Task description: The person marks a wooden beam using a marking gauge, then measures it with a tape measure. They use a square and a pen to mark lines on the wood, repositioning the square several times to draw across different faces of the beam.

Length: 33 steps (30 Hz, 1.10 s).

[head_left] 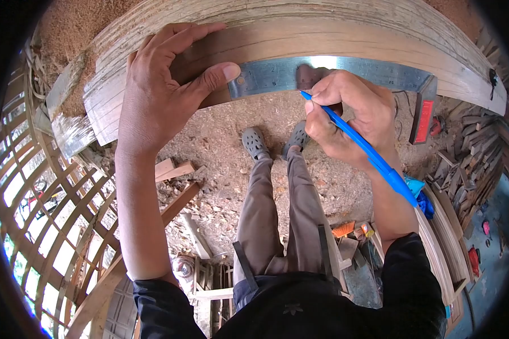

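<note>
A metal square's ruler blade point(266, 75) lies along the front edge of a wooden board point(322, 37), its red-labelled stock point(423, 116) hanging off at the right. My left hand point(167, 85) rests on the board with fingers spread, the thumb tip touching the blade's left end. In my right hand point(353, 113) is a blue pen point(373, 153), pinched between thumb and fingers. The pen's tip is at the lower edge of the blade, near its middle. What the other right fingers touch is partly hidden.
Below the board, my legs and grey clogs point(255, 142) stand on a floor covered in shavings. A slatted lattice point(45, 209) is at the left. Stacked wood scraps point(475, 147) lie at the right, with wood offcuts point(175, 169) on the floor left of my legs.
</note>
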### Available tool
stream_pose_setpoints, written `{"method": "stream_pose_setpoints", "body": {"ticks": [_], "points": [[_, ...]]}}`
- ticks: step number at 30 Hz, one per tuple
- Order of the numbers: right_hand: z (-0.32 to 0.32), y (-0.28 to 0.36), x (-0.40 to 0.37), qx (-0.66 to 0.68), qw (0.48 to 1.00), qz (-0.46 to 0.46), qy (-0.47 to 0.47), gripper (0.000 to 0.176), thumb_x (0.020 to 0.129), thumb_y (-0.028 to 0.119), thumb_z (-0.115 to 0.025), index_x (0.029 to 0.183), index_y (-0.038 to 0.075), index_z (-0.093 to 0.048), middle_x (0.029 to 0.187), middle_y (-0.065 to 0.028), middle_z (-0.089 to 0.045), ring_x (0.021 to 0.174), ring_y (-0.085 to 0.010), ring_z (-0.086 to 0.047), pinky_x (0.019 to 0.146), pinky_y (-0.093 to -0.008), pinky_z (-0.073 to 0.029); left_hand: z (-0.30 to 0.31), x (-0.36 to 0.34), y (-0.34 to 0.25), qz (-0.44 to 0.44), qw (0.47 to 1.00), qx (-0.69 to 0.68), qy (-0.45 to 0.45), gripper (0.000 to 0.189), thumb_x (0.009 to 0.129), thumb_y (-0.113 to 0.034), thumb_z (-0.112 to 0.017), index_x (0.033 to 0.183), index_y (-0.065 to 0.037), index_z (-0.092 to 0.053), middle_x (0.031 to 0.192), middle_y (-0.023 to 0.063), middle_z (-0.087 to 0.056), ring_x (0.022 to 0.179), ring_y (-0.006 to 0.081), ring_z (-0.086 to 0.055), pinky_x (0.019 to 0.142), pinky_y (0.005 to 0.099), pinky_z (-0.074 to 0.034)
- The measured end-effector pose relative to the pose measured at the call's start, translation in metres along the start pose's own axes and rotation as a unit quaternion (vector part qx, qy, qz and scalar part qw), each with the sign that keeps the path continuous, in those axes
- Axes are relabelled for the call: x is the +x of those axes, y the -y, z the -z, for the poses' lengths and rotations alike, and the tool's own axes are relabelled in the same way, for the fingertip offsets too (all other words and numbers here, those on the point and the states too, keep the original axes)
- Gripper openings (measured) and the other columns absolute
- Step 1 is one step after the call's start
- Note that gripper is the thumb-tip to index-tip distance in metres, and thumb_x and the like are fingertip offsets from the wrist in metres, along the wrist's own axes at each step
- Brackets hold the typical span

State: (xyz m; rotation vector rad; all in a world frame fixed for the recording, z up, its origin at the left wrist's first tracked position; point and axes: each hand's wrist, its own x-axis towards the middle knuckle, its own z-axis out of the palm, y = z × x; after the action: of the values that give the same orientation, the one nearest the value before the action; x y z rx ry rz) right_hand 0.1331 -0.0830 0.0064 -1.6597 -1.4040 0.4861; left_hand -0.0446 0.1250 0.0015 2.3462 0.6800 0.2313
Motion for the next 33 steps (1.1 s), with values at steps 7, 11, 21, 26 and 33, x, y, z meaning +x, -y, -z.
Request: {"method": "stream_pose_setpoints", "body": {"ticks": [7, 11, 21, 26, 33], "points": [[0.0002, 0.0003, 0.0014, -0.003, 1.0, -0.01, 0.01, 0.018, 0.081, 0.005, -0.076, 0.082, 0.0, -0.059, 0.078, -0.0132, -0.069, 0.065, -0.0172, -0.068, 0.058, -0.0285, -0.053, 0.0007, 0.0005, -0.0009, 0.01, 1.0, -0.028, 0.005, 0.055, 0.08, -0.037, -0.087, 0.128, -0.015, -0.073, 0.122, 0.0069, -0.07, 0.114, 0.0209, -0.067, 0.103, 0.0371, -0.052], [-0.0012, -0.0016, 0.0022, -0.002, 1.0, -0.004, 0.014, 0.018, 0.081, 0.006, -0.076, 0.083, 0.001, -0.059, 0.078, -0.0127, -0.07, 0.066, -0.0176, -0.069, 0.059, -0.0286, -0.054, 0.0, 0.0001, -0.0009, 0.001, 1.0, 0.007, -0.003, 0.056, 0.08, -0.038, -0.087, 0.129, -0.015, -0.073, 0.122, 0.0071, -0.069, 0.115, 0.0209, -0.066, 0.103, 0.0376, -0.052], [0.0008, -0.0032, -0.0001, -0.005, 1.0, -0.017, 0.023, 0.018, 0.082, 0.007, -0.076, 0.085, 0.002, -0.059, 0.078, -0.0113, -0.07, 0.068, -0.0179, -0.07, 0.061, -0.0293, -0.055, 0.001, 0.0006, -0.0019, 0.019, 0.999, -0.025, 0.011, 0.057, 0.08, -0.038, -0.087, 0.129, -0.014, -0.072, 0.123, 0.007, -0.069, 0.113, 0.0211, -0.066, 0.1, 0.0377, -0.054], [0.0009, -0.0036, -0.0003, -0.011, 1.0, -0.015, 0.023, 0.018, 0.083, 0.008, -0.076, 0.085, 0.002, -0.059, 0.078, -0.0113, -0.07, 0.068, -0.0183, -0.071, 0.061, -0.0297, -0.056, 0.0009, 0.0009, -0.0014, 0.016, 0.999, -0.026, 0.008, 0.057, 0.08, -0.039, -0.087, 0.129, -0.015, -0.072, 0.123, 0.007, -0.069, 0.113, 0.0209, -0.066, 0.1, 0.0377, -0.054], [0.0006, -0.004, 0.0002, -0.006, 1.0, -0.013, 0.024, 0.022, 0.085, 0.012, -0.078, 0.084, 0.002, -0.059, 0.077, -0.0111, -0.07, 0.069, -0.0188, -0.071, 0.061, -0.0297, -0.056, 0.0001, 0.0009, -0.0006, 0.007, 1.0, -0.01, 0.002, 0.057, 0.08, -0.04, -0.086, 0.129, -0.016, -0.073, 0.123, 0.0072, -0.069, 0.114, 0.0219, -0.066, 0.102, 0.0389, -0.053]]}}
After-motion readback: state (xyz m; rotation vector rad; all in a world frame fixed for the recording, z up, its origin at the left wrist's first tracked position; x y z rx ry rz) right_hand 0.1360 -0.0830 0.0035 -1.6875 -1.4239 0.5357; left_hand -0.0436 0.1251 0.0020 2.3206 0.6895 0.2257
